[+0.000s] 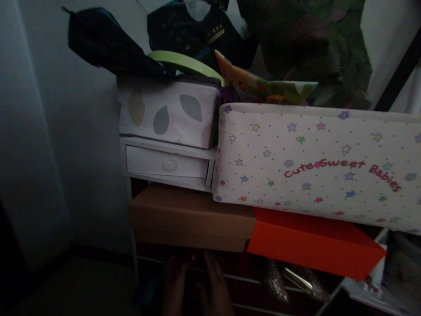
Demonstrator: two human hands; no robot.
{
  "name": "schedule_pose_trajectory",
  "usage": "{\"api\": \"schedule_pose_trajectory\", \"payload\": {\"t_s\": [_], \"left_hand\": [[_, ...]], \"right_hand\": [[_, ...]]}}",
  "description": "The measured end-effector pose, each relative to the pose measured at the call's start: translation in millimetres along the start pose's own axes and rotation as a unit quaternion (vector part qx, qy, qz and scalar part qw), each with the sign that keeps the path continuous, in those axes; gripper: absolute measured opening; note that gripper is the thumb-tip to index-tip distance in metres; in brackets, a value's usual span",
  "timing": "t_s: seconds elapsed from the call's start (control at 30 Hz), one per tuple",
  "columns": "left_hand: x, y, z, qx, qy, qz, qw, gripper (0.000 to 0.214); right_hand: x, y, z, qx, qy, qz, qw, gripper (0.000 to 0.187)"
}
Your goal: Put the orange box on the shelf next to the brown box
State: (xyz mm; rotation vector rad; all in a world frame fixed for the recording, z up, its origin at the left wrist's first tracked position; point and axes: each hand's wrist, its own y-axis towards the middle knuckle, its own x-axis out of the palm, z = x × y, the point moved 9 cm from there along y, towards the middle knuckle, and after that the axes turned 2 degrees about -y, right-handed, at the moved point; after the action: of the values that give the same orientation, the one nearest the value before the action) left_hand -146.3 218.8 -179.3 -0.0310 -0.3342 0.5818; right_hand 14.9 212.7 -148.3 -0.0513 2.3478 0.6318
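Observation:
My left hand (176, 281) and my right hand (215, 283) reach in side by side at the bottom of the head view, low on a shelf rack. Between their fingertips is a dark red, glossy thing (193, 256), too dim to name; the fingers seem to close on it from both sides. My right thumb stands apart from its long fingers. Just above the hands lies a brown cardboard box (194, 224). Right of them, a pair of glittery shoes (278, 281) rests on the rack bars (243, 278).
An orange box (312, 245) sits beside the brown one. Above stand a white fabric bin (315, 175) with stars, a small white drawer (167, 162) and a leaf-patterned box (171, 112). Dark bags (200, 35) are piled on top. A wall (82, 153) bounds the left side.

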Motion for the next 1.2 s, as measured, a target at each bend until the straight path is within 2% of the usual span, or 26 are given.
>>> {"api": "schedule_pose_trajectory", "payload": {"t_s": [0.07,0.13,0.3,0.4,0.5,0.67,0.8,0.87,0.93,1.0,1.07,1.13,1.2], "left_hand": [[5.9,-2.6,1.0,-0.019,-0.012,-0.033,0.999,0.043],[11.4,-4.7,4.0,-0.031,-0.032,-0.065,0.997,0.044],[30.7,-16.3,6.0,-0.045,-0.025,-0.137,0.989,0.065],[53.5,-32.0,-3.4,-0.059,-0.022,-0.224,0.972,0.084],[71.0,-45.5,-14.2,-0.077,-0.038,-0.297,0.951,0.091],[79.5,-49.2,-20.6,-0.07,-0.043,-0.334,0.939,0.084],[82.9,-47.5,-23.5,-0.048,-0.042,-0.346,0.936,0.075],[84.1,-46.6,-24.1,-0.03,-0.049,-0.348,0.936,0.07],[85.0,-46.4,-25.2,-0.019,-0.052,-0.351,0.935,0.069],[84.2,-45.7,-26.6,-0.015,-0.042,-0.343,0.938,0.07],[82.2,-45.0,-26.5,-0.012,-0.023,-0.328,0.944,0.072],[81.4,-45.7,-25.1,-0.009,-0.005,-0.319,0.948,0.076],[81.8,-46.8,-22.9,-0.002,0.01,-0.315,0.949,0.078]], "right_hand": [[9.3,3.6,1.8,0.022,0.02,-0.035,0.999,0.082],[9.7,6.6,4.1,0.045,0.043,-0.036,0.997,0.086],[-11.1,12.3,8.3,0.08,0.101,-0.015,0.992,0.071],[-25.5,13.0,13.2,0.074,0.138,0.004,0.988,0.068],[-30.4,10.1,22.9,0.061,0.176,0.014,0.982,0.071],[-24.4,3.0,40.3,0.101,0.229,-0.014,0.968,0.082],[-30.5,0.4,28.4,0.085,0.193,-0.038,0.977,0.082],[-43.0,-1.0,22.3,0.079,0.149,-0.03,0.985,0.073],[-67.8,-2.8,23.0,0.09,0.097,0.024,0.991,0.057],[-102.8,-7.0,30.2,0.11,0.052,0.126,0.985,0.044],[-134.3,-13.6,40.5,0.118,0.021,0.232,0.965,0.039],[-145.3,-15.8,55.1,0.123,0.02,0.271,0.955,0.044],[-135.8,-13.0,73.9,0.143,0.056,0.242,0.958,0.052]]}}
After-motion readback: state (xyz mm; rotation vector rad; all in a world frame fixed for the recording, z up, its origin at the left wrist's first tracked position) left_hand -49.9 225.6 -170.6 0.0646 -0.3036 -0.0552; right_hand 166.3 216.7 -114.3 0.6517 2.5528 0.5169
